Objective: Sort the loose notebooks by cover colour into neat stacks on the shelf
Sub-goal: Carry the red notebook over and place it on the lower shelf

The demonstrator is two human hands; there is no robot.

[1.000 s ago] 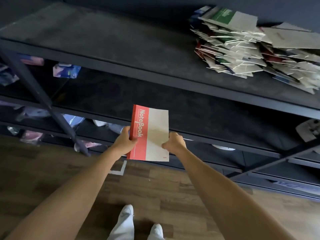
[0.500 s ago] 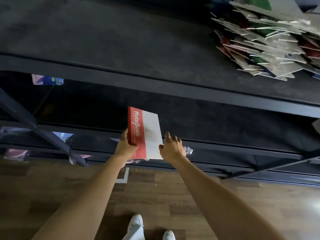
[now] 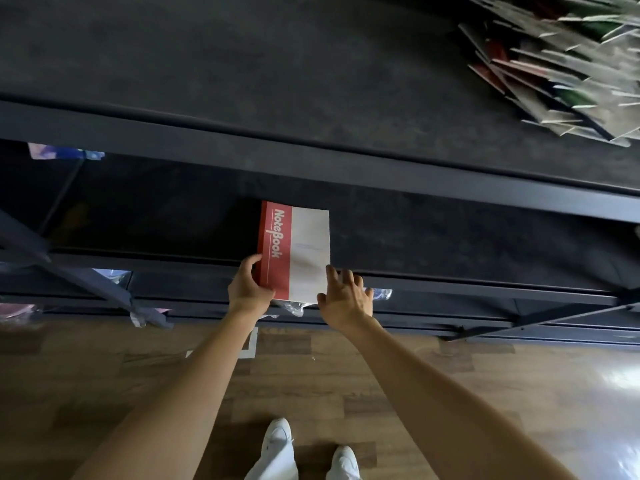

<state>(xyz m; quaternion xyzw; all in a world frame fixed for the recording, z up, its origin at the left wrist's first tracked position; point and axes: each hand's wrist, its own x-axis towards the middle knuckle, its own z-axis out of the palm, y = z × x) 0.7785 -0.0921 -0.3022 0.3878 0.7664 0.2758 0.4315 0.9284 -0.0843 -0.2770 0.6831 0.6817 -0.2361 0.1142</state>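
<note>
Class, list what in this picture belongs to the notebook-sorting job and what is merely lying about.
Job: red notebook; left hand gripping it; right hand; loose notebook pile; shelf.
Lying about: plastic packets below; white tape mark.

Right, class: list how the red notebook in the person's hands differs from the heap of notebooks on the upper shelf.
The red notebook is one book; the heap holds many, in mixed colours. The red notebook lies square at the front of the middle shelf, gripped by the left hand, the right hand touching its corner; the heap sprawls untouched on the upper shelf, covers skewed. Both show pale panels.
</note>
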